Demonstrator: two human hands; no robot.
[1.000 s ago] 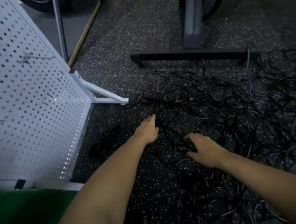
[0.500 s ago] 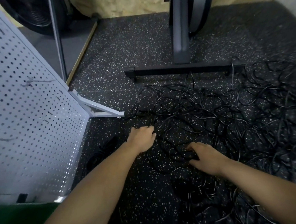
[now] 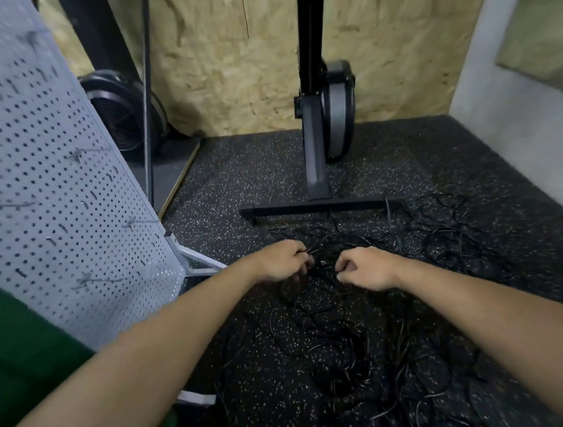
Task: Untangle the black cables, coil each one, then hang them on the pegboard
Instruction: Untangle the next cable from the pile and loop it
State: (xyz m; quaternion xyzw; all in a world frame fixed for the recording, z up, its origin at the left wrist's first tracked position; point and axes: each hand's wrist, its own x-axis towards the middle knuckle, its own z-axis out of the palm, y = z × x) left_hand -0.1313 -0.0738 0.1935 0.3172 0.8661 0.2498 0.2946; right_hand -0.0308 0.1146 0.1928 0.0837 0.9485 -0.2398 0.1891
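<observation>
1. L hand (image 3: 283, 259): fingers curled round strands of cables (image 3: 440, 236).
2. R hand (image 3: 364, 269): fisted, pinching cables, just beside L hand.
3. Cables: tangled on floor (image 3: 251, 168), R of pegboard (image 3: 48, 201).

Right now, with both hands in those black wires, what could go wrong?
1. The left hand and right hand seem to grip strands in the thick of the black cables. Pulling hard could tighten the knots.
2. Some loops lie against the stand's base bar and might snag there.
</observation>
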